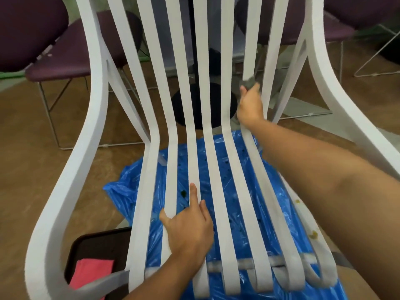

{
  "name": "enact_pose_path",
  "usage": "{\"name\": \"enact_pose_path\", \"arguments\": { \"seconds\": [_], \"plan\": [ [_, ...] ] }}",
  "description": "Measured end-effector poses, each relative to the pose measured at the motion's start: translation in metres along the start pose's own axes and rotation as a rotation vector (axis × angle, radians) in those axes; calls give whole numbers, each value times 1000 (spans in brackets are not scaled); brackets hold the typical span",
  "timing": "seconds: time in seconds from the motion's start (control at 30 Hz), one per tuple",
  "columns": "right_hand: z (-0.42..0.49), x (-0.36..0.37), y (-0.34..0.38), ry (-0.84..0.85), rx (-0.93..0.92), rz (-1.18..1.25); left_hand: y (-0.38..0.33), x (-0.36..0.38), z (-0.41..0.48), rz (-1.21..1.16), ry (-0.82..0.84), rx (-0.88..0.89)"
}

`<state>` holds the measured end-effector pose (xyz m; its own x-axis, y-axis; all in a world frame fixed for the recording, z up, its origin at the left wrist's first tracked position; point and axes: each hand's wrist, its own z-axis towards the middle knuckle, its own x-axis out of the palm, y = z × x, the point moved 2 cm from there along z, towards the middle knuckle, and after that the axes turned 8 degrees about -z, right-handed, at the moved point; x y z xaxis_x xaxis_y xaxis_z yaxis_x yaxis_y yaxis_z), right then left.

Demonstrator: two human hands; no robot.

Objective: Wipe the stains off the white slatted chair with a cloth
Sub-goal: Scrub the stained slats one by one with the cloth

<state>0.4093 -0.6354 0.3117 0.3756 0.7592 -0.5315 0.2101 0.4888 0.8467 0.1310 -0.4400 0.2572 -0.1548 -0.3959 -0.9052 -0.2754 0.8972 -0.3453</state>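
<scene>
Your right hand [251,105] reached up to right of centre in the frame and gripped a grey cloth [249,82], fingers curled round it and pressing it against one of the back slats of the white slatted chair [95,109]. The chair filled most of the frame, its back rising to the top edge and its seat slats running down to the bottom. Your left hand [188,224] lay flat on the seat slats at lower centre, fingers straight, thumb spread, holding nothing. Yellowish stains [313,234] showed on the rightmost seat slat at the lower right. A blue plastic sheet [238,165] lay under the seat. At the lower left sat a dark tray [93,245] with a pink cloth [93,270] on it. A purple chair [32,29] stood at the upper left.
</scene>
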Motion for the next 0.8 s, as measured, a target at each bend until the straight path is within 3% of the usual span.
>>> {"name": "enact_pose_path", "arguments": {
  "seconds": [0.1, 0.2, 0.27, 0.37, 0.43, 0.63, 0.8],
  "plan": [
    [21, -13, 43, -101, -71, 124, 1, 0, -1, -4, -16, 0],
    [21, -12, 49, -145, -128, -18, 1, 0, -2, 2, -23, -1],
    [8, -5, 20, -104, -150, -305, 0, -1, -3, 1, -30, -2],
    [-35, 14, -51, 146, 25, -541, -1, -2, -5, -16, -31, -1],
    [-62, 18, -74, 171, 126, -701, -1, -3, -4, -19, -37, 1],
    [-112, 1, -80, 334, 249, -856, 2, -1, -3, -39, -31, -1],
    [-187, -35, -92, 302, 249, -887, 2, -3, -5, -42, -38, 1]
  ]
}}
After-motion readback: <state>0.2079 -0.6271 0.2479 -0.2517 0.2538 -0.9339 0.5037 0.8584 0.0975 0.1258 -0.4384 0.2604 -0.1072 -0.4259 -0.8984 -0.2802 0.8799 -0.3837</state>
